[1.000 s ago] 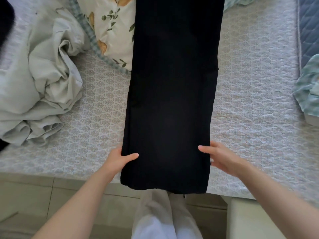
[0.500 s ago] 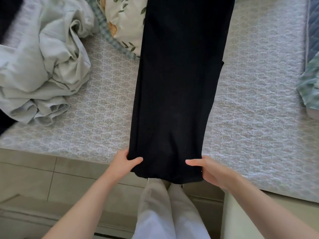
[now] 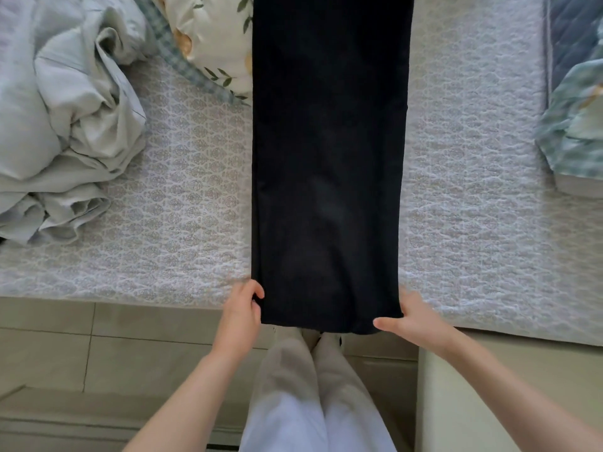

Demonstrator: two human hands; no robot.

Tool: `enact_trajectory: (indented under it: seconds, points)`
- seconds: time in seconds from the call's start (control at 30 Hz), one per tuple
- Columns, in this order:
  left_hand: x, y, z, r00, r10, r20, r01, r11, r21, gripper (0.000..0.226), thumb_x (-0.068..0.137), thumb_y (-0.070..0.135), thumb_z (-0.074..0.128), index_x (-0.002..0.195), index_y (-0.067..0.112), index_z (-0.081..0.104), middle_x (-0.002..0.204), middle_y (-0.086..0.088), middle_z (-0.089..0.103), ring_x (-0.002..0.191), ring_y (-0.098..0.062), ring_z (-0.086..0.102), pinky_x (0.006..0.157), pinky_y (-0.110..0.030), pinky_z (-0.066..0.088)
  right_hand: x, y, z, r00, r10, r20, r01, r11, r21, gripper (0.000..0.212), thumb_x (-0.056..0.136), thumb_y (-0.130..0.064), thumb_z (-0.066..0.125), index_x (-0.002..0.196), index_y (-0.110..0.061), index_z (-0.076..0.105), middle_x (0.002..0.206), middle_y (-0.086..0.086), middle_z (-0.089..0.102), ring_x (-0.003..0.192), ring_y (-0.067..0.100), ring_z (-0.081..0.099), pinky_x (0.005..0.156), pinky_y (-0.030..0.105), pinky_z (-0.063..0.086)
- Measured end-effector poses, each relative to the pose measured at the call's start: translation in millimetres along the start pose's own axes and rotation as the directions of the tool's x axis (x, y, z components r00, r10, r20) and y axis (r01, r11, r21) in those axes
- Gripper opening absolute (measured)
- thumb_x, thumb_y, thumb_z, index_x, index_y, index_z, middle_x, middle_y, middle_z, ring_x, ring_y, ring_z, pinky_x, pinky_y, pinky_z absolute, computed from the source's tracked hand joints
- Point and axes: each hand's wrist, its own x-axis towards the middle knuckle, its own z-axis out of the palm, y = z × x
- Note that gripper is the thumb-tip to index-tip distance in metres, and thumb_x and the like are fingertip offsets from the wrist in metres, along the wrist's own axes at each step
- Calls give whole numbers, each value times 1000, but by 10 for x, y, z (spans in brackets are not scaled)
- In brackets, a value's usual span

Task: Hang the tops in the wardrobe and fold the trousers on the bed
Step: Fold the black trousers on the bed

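Observation:
Black trousers lie flat in a long strip across the patterned bed cover, their near end hanging just over the bed's edge. My left hand pinches the near left corner of the trousers, thumb curled over the edge. My right hand grips the near right corner, thumb on top of the cloth and fingers under it. The far end of the trousers runs out of view at the top.
A crumpled pale green garment heap lies on the left of the bed. A floral pillow sits at the top, a green patterned cloth at the right. Tiled floor and my own light trousers are below.
Both hands slid down the sides of the black trousers to the near hem corners and now hold them. The view shifted, so the bed's edge shows lower down.

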Motion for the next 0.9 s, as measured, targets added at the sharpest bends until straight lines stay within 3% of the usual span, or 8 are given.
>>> enact_trajectory:
  seconds: [0.1, 0.17, 0.33, 0.47, 0.63, 0.73, 0.8, 0.9]
  points:
    - [-2, 55, 91, 984, -175, -12, 172, 977, -122, 10, 90, 16, 63, 85, 23, 58, 92, 7, 54, 90, -15, 52, 76, -24, 36, -35, 41, 25, 1000, -6, -18, 7, 998, 67, 55, 82, -9, 64, 131, -26, 46, 120, -7, 61, 105, 1, 59, 84, 18, 48]
    - [-40, 93, 148, 976, -215, -14, 211, 966, -147, 23, 84, 31, 75, 95, 20, 58, 99, 8, 52, 93, -10, 50, 81, -24, 34, -91, 60, 34, 1000, -15, -24, 18, 993, 115, 55, 82, -8, 64, 130, -27, 47, 120, -9, 63, 105, 1, 60, 87, 21, 49]
    - [-60, 88, 269, 955, -240, -174, 221, 967, -123, 36, 85, 23, 75, 113, 11, 56, 112, -1, 47, 100, -15, 44, 85, -23, 31, -181, 71, 31, 1000, -21, -6, 22, 976, 217, 60, 65, -29, 71, 123, -22, 56, 117, -10, 67, 104, 3, 63, 98, 35, 49]
    - [-11, 33, 337, 964, -266, -32, 261, 960, -106, 24, 88, 26, 72, 97, 5, 68, 112, -5, 49, 100, -19, 50, 82, -24, 35, -198, 14, 24, 999, -52, 4, 50, 966, 253, 36, 74, -20, 71, 110, -21, 68, 116, -5, 67, 103, 8, 66, 96, 34, 50]
    - [-63, -174, 51, 951, -244, 192, 306, 839, -450, 15, 94, 12, 64, 107, 18, 69, 105, 3, 73, 101, -9, 66, 83, -21, 47, -162, 93, -35, 1000, -25, -15, 28, 970, 241, 26, 88, -8, 64, 108, -23, 71, 112, -12, 70, 102, 5, 65, 91, 25, 49]
    - [-82, -288, -80, 937, -236, 259, 339, 798, -499, 24, 97, 12, 60, 119, 21, 64, 115, 7, 72, 110, -7, 64, 97, -28, 46, -111, 181, -73, 999, -23, -37, 28, 989, 148, 12, 86, -19, 68, 92, -21, 78, 119, -18, 62, 107, 3, 60, 98, 28, 45]
    - [-84, -287, -126, 935, -192, 298, 325, 797, -509, 26, 97, 12, 60, 121, 20, 63, 117, 8, 71, 112, -7, 64, 101, -30, 45, -80, 242, -90, 999, -21, -47, 26, 994, 109, 29, 80, -39, 71, 95, -14, 75, 123, -20, 59, 110, 3, 59, 104, 35, 43]
    - [-126, -200, -121, 925, -118, 361, 300, 811, -503, 29, 94, 11, 64, 122, 20, 63, 118, 11, 71, 113, -4, 64, 98, -25, 46, -59, 273, -55, 999, -10, -52, 16, 994, 110, 26, 79, -43, 73, 100, -27, 75, 121, -15, 60, 110, 7, 58, 99, 29, 45]
